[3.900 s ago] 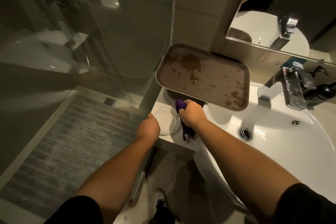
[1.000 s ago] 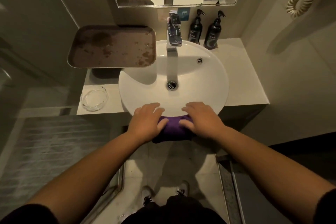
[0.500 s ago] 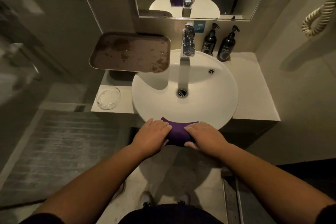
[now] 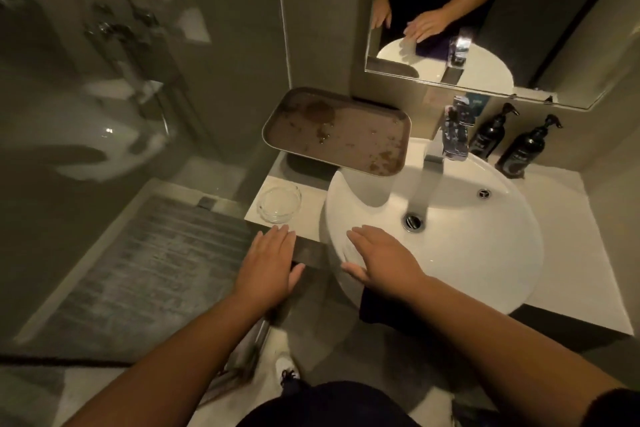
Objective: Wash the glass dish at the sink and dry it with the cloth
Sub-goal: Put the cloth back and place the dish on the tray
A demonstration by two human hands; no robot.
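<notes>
The round glass dish [image 4: 280, 203] sits on the white counter to the left of the round white basin [image 4: 485, 253]. My left hand [image 4: 270, 263] is flat and open just in front of the dish, over the counter's front edge, not touching it. My right hand [image 4: 384, 260] is spread open over the basin's near-left rim. The purple cloth [image 4: 372, 305] hangs over the basin's front rim under my right wrist, mostly hidden. The chrome tap [image 4: 446, 142] stands behind the basin and no water is seen running.
A brown tray [image 4: 339, 135] with wet stains juts over the counter and the basin's far-left rim. Two dark pump bottles [image 4: 519, 149] stand behind the basin on the right. A mirror [image 4: 450, 10] is above. A glass shower screen and a grey mat [image 4: 145, 260] are to the left.
Both hands have let go of the purple cloth, which now hangs on the basin's front rim. They have opened and moved left, the left hand close to the glass dish.
</notes>
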